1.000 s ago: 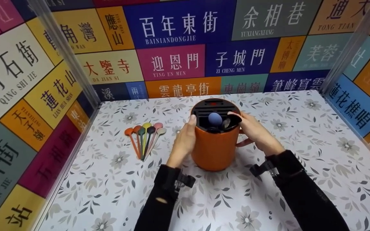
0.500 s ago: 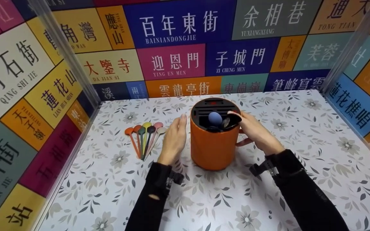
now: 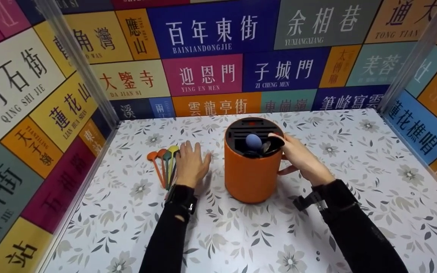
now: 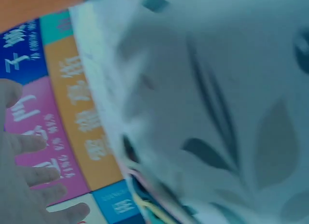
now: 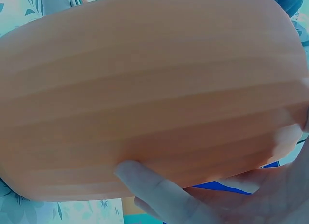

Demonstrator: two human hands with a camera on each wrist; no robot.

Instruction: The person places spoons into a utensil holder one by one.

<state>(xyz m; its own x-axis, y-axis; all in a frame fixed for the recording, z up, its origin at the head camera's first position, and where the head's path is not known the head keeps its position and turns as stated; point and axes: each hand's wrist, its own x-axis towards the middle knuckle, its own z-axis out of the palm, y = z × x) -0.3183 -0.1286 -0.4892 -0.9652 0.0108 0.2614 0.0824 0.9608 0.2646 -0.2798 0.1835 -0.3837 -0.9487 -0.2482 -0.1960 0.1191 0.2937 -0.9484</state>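
Your left hand lies back-up over the right part of a fan of coloured spoons, fingers straight and pointing away from you, thumb spread out toward the mug. It grasps nothing that shows — the left wrist view has the fingers extended and apart, with the spoons beyond them — though whether the underside touches a spoon you cannot tell from here. The spoons lie on the desk, left of the mug, heads away from you and stems drawn together nearer you; orange, red-orange, green and yellow heads show beside your fingers.

Your right hand grips the upright orange mug at its right side, on the handle, with the thumb reaching up to the rim. In the right wrist view one fingertip rests against the mug's wall. The black slotted top carries a red mark at its far edge, and a purple ball-like piece sits in its near opening. Both your forearms, in black sleeves, reach forward from the near edge, well apart.
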